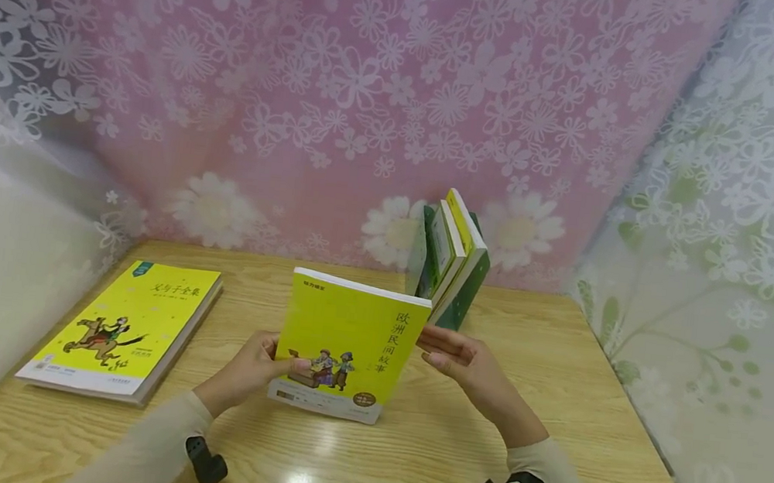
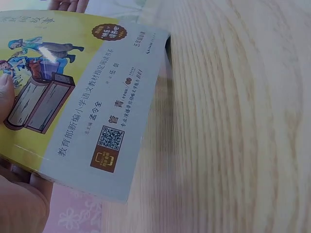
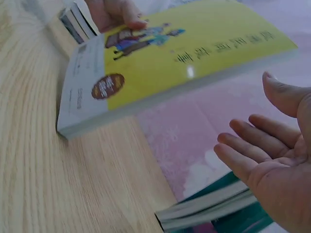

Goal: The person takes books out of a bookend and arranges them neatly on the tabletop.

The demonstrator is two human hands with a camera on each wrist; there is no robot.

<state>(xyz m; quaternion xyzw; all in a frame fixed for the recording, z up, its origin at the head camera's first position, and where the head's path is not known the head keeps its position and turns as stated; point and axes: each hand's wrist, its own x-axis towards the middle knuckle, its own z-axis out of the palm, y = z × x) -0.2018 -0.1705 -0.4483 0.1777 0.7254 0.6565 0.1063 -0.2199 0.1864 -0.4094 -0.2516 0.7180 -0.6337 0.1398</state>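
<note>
My left hand (image 1: 252, 368) grips a yellow paperback book (image 1: 349, 339) by its left side, thumb on the front cover and fingers behind. The book is tilted up, its illustrated cover with Chinese characters facing me. In the left wrist view the pale lower band of the cover (image 2: 112, 111) shows a QR code. Beside the book's right edge is my right hand (image 1: 479, 371), fingers extended and palm turned inward. The right wrist view shows this hand (image 3: 277, 155) apart from the book (image 3: 160, 63), with nothing in its grasp.
Behind the right hand, several books (image 1: 457, 240) stand between green bookends (image 1: 466, 292). Another yellow book (image 1: 119, 332) lies flat at the left of the wooden table (image 1: 337, 470). A pink floral curtain (image 1: 343, 113) hangs along the back.
</note>
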